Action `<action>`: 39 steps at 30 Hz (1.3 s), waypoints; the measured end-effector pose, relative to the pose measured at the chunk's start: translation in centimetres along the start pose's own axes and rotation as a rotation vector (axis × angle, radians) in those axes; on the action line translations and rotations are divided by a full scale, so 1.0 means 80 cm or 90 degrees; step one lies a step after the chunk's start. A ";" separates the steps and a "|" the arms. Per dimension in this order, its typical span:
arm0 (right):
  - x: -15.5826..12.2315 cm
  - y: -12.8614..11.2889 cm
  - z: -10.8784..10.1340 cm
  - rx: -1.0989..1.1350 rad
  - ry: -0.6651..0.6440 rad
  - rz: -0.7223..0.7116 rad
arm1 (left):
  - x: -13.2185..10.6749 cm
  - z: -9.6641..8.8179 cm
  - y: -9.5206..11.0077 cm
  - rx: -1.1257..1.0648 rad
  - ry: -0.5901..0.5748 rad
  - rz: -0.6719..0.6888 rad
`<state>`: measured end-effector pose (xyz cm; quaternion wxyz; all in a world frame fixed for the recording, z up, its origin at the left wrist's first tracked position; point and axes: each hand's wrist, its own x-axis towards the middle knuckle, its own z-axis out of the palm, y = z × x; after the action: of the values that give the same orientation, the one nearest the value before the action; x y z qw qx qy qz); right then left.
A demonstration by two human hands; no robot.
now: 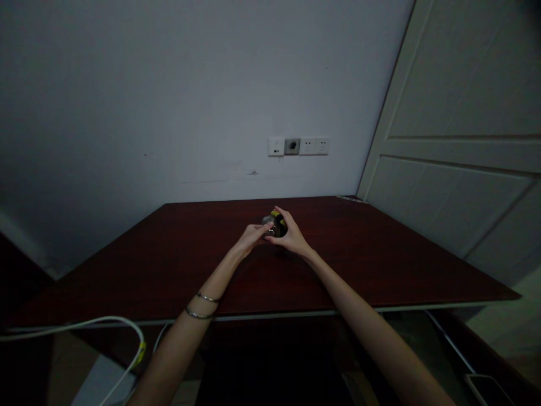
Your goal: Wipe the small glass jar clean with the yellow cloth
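Note:
Above the middle of a dark red table [203, 254], both hands meet around a small rounded object [269, 221]. Its left part is shiny and looks clear or silvery; the right part is black and yellow. Its exact kind is hard to make out in the dim light. My left hand [255, 232] is closed on the shiny side, with the thumb across the front. My right hand [293, 234] curves around the black and yellow end, thumb below and fingers above. The fingers cover much of the object. Two metal bangles [202, 307] circle my left forearm.
Wall sockets [307, 146] sit on the wall behind the table. A white panelled door [456, 141] stands along the right side. One white cable [114, 319] with a yellow tag loops over the front left edge. Below right lies a phone-like dark object [488, 390].

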<state>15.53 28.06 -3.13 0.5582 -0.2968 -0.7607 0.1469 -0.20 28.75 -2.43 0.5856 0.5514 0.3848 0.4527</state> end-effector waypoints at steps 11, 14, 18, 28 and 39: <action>0.005 0.020 0.006 0.171 0.136 0.289 | -0.002 -0.004 -0.002 0.095 -0.082 0.067; 0.006 0.018 0.011 0.203 0.140 0.326 | 0.006 0.001 -0.011 0.062 -0.046 0.122; 0.004 0.014 0.016 0.211 0.120 0.331 | 0.009 0.005 -0.015 0.041 -0.041 0.177; 0.006 0.012 0.013 0.253 0.134 0.277 | 0.008 0.003 -0.011 0.098 -0.006 0.242; 0.003 -0.005 0.009 0.188 0.161 0.136 | 0.008 0.002 -0.013 0.081 0.024 0.245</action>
<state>14.69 27.95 -2.94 0.6680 -0.3064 -0.6192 0.2767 0.28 29.35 -3.44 0.4449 0.6422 0.3113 0.5410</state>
